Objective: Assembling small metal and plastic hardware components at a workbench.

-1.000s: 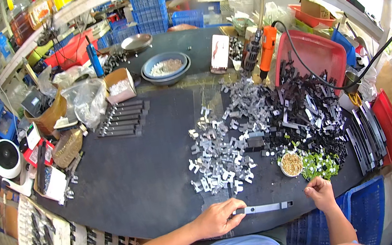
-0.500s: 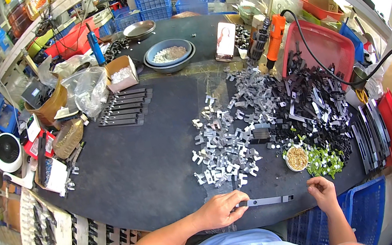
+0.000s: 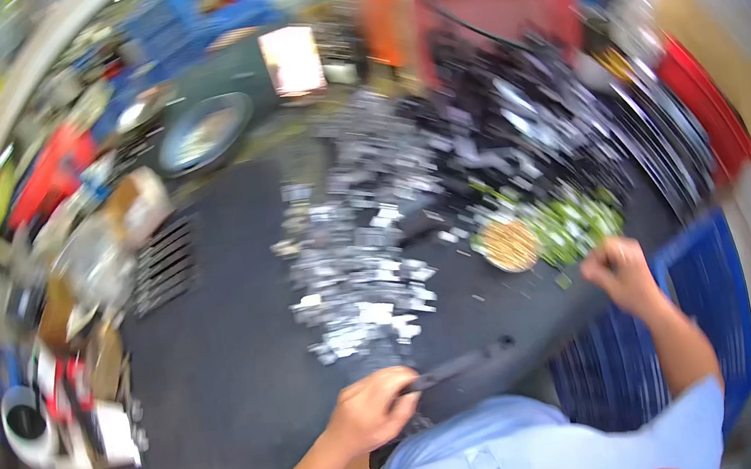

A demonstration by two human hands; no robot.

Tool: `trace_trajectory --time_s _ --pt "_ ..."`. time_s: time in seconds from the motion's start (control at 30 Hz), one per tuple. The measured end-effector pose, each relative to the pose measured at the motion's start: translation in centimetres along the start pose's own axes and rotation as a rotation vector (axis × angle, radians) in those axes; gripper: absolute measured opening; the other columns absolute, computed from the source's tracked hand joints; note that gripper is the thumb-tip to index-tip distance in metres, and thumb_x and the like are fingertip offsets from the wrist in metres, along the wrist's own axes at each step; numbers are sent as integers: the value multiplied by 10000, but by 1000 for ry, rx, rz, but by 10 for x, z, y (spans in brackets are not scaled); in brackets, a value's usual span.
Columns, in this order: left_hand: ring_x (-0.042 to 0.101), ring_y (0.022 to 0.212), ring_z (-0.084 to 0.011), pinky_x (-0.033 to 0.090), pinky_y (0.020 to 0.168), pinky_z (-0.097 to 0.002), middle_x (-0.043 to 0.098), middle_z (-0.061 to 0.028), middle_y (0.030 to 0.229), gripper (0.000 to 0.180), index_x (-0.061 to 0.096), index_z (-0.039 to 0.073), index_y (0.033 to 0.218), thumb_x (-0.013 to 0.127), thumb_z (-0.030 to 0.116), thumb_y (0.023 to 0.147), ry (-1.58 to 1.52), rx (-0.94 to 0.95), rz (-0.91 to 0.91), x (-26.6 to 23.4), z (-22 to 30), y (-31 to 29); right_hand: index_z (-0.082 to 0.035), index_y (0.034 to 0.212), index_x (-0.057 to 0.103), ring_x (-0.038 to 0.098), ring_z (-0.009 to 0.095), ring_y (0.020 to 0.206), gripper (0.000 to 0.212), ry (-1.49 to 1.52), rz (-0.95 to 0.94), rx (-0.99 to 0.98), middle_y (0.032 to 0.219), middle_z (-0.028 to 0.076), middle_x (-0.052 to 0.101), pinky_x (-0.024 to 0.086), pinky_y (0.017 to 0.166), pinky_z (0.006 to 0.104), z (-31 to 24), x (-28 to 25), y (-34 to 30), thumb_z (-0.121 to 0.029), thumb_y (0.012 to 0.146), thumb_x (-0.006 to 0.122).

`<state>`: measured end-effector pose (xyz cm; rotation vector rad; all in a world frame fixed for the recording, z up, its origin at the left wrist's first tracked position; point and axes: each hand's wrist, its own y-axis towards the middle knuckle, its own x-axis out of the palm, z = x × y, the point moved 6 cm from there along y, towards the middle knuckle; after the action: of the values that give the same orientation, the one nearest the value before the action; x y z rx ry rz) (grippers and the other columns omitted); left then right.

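My left hand [image 3: 376, 409] is closed around one end of a flat, narrow metal strip [image 3: 461, 363]. The strip points right over the near edge of the black worktable, its far end free and looking dark. At the near edge of a heap of small green pieces [image 3: 576, 227], my right hand [image 3: 620, 269] has its fingers curled together. Whatever lies between those fingertips is too blurred to make out. Beside the green pieces stands a small round cup of brass-coloured bits [image 3: 509, 245]. A spread of small silver metal clips [image 3: 362, 275] lies beyond my left hand.
Dark metal parts [image 3: 522, 118] are heaped before a red tub [image 3: 498, 11]. Long strips [image 3: 665, 141] stack at the right edge. A blue crate [image 3: 703, 313] sits below right. Finished-looking strips [image 3: 164, 264] lie in a row at left, near a blue bowl [image 3: 206, 132].
The whole view has swung, smearing the picture and shifting the table leftward. My right hand has come up to the green pieces. My left hand still grips the strip, now tilted.
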<state>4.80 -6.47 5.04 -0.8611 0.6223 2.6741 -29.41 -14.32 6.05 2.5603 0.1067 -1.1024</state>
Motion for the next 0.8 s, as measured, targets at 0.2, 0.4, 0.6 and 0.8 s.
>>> trace_trajectory --time_s 0.2,0.4,0.6,0.8 --pt "642 761 -292 511 687 -341 646 -155 863 243 543 11 940 624 7 711 -30 -107 95 -6 -3 -20 -44 790 604 583 262 684 258 -206 51 104 746 106 571 464 621 364 65 -49 18 -295 787 663" --pt "603 873 -216 489 763 -291 607 -159 1001 260 563 -27 1042 575 -32 782 -64 -107 -27 11 4 7 -90 897 643 600 304 905 204 -733 248 357 944 126 606 490 767 410 160 -128 48 -246 765 638" --pt "645 755 -274 513 687 -334 648 -141 870 251 546 11 941 642 7 709 70 -16 21 17 17 8 -39 872 634 630 327 837 162 -1048 141 441 898 170 623 522 682 442 218 -115 58 -110 734 586" --pt "637 704 -264 517 611 -317 637 -125 868 248 545 19 955 659 8 735 -15 31 39 18 41 13 -36 846 607 551 295 948 216 -1102 145 415 1010 106 545 468 782 434 220 -122 35 -162 692 691"
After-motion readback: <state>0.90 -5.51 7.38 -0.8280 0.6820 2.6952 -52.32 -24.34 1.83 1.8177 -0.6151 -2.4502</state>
